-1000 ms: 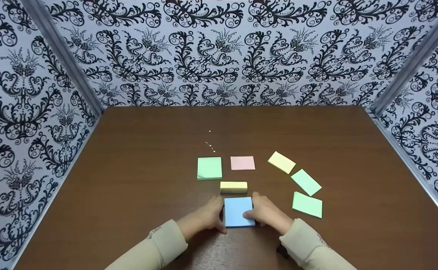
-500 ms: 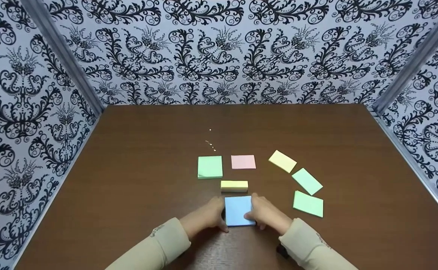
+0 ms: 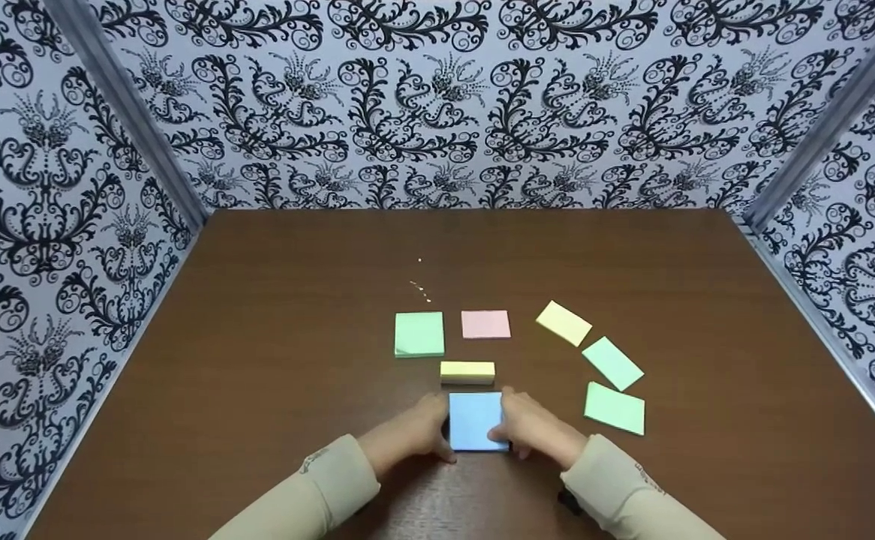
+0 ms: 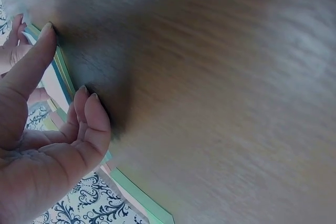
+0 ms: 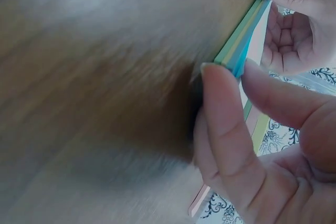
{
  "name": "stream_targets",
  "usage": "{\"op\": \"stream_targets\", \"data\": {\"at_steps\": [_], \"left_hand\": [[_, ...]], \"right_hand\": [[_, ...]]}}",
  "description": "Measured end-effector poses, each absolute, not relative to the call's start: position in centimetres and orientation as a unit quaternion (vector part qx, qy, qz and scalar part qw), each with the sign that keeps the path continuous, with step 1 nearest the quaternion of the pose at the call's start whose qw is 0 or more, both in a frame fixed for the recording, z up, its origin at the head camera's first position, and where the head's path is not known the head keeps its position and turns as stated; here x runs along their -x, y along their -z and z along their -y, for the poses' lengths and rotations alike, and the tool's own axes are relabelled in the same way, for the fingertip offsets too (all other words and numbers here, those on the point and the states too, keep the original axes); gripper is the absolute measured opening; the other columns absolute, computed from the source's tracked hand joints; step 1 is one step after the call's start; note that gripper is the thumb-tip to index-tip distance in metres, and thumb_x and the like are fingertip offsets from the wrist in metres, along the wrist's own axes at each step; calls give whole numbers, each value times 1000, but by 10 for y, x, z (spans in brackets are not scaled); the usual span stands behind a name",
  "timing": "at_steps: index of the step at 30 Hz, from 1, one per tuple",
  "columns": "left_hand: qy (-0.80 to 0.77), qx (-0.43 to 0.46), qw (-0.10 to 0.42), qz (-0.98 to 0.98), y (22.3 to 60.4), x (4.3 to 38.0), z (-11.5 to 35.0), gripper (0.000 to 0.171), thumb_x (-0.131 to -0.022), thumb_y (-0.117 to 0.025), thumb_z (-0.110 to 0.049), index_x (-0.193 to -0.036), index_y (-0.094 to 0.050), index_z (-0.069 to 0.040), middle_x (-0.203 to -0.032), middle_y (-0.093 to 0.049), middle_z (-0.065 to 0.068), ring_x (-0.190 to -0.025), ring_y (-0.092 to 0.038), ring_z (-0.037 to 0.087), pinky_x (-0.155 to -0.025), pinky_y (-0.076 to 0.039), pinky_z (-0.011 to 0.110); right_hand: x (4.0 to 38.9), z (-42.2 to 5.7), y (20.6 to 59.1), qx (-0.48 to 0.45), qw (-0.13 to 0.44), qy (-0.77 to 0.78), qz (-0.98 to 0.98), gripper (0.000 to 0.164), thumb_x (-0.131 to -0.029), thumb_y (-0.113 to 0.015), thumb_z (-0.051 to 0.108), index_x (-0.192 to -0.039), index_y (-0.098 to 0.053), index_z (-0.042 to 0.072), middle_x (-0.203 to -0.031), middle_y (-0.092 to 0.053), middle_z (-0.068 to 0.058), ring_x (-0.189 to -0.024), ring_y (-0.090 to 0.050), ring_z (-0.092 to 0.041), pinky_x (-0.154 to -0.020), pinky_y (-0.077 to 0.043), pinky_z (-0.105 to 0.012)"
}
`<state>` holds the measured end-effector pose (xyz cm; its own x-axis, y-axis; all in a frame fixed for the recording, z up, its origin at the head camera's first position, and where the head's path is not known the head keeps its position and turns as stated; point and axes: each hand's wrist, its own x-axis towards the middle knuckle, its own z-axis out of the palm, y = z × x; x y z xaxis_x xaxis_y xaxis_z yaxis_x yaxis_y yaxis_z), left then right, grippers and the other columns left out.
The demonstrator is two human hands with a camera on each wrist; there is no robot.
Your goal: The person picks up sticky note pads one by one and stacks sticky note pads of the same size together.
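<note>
A stack of square sticky notes (image 3: 473, 417), blue on top, is at the table's near middle. My right hand (image 3: 533, 421) pinches its right side, with the thumb on the blue face and the index fingertip at the lower edge. My left hand (image 3: 421, 427) holds the left side, its thumb at the near corner and the other fingers curled at the edge. In the right wrist view the stack's edge (image 5: 242, 39) shows green, yellow and blue layers, slightly fanned near the right thumb. Just beyond the stack sits a yellow pad (image 3: 467, 373).
Farther back on the brown table (image 3: 295, 300) lie a square green pad (image 3: 419, 334) and a pink pad (image 3: 485, 325). To the right are a pale yellow pad (image 3: 563, 323) and two green pads. Patterned walls (image 3: 437, 105) enclose the back and sides.
The right fingers have shifted very slightly at the right edge of the stack. Otherwise both hands and the pads stay in nearly the same places.
</note>
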<state>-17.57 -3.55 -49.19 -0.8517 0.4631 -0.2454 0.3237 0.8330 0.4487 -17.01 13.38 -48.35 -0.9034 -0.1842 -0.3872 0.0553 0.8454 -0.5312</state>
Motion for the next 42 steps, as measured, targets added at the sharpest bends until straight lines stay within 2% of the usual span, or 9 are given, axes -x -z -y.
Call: {"op": "stream_targets", "data": {"at_steps": [4,6,9,12,16,19,26,36,42], "left_hand": [[-210,-242,170,-932,492,174,39,45,-58,-86,-18,-90,-60,0,-88,-63,11,-90,-59,25,-82,-47,32],[-211,-259,168,-928,492,173,41,32,-59,-85,-17,-76,-62,-3,-74,-64,6,-75,-60,19,-70,-49,28],[-206,-265,169,-927,491,171,43,24,-62,-83,-18,-65,-64,-4,-63,-62,3,-59,-55,12,-58,-46,25],[-213,-266,175,-924,491,171,44,22,-65,-81,-18,-62,-65,-3,-58,-61,2,-51,-48,8,-53,-43,22],[-213,-268,171,-924,492,170,44,21,-67,-80,-18,-63,-66,-3,-58,-62,2,-50,-49,8,-52,-43,21],[-215,-268,164,-925,492,171,44,21,-67,-79,-17,-62,-66,-2,-58,-63,4,-49,-50,9,-50,-42,21],[-218,-275,173,-921,493,172,43,17,-69,-77,-14,-63,-68,-1,-59,-64,4,-48,-49,7,-47,-40,18],[-137,-280,204,-928,490,170,39,18,-76,-72,-20,-69,-67,-5,-62,-62,2,-51,-47,9,-51,-43,23],[-101,-285,200,-932,491,171,36,17,-78,-71,-22,-73,-68,-5,-67,-64,3,-60,-57,12,-57,-47,25]], "right_hand": [[170,-140,482,53,227,316,-920,71,-75,-71,2,-129,-29,-16,-58,-54,-10,-39,-51,-15,-41,-45,-29],[169,-142,481,60,233,327,-914,64,-73,-72,-1,-124,-35,-13,-63,-54,-11,-41,-52,-16,-41,-46,-30],[169,-144,482,71,235,333,-911,56,-71,-73,-3,-115,-40,-9,-67,-53,-11,-44,-54,-16,-42,-47,-31],[169,-146,483,76,237,341,-906,64,-70,-73,-5,-121,-36,-12,-68,-53,-11,-45,-55,-17,-42,-47,-31],[168,-144,484,71,235,338,-908,86,-69,-73,-5,-135,-19,-17,-68,-53,-11,-45,-55,-16,-42,-47,-31],[167,-143,484,66,234,329,-912,91,-70,-73,-5,-137,-14,-16,-67,-52,-11,-44,-54,-15,-42,-47,-30],[166,-142,483,84,232,320,-915,90,-71,-72,-4,-137,-12,-17,-62,-53,-9,-42,-52,-14,-41,-46,-30],[168,-147,486,120,236,327,-907,84,-72,-71,-4,-134,-17,-19,-50,-55,-6,-36,-48,-10,-37,-42,-27],[169,-147,486,122,240,315,-910,86,-72,-72,-2,-135,-15,-19,-52,-56,-5,-37,-50,-11,-38,-44,-27]]}}
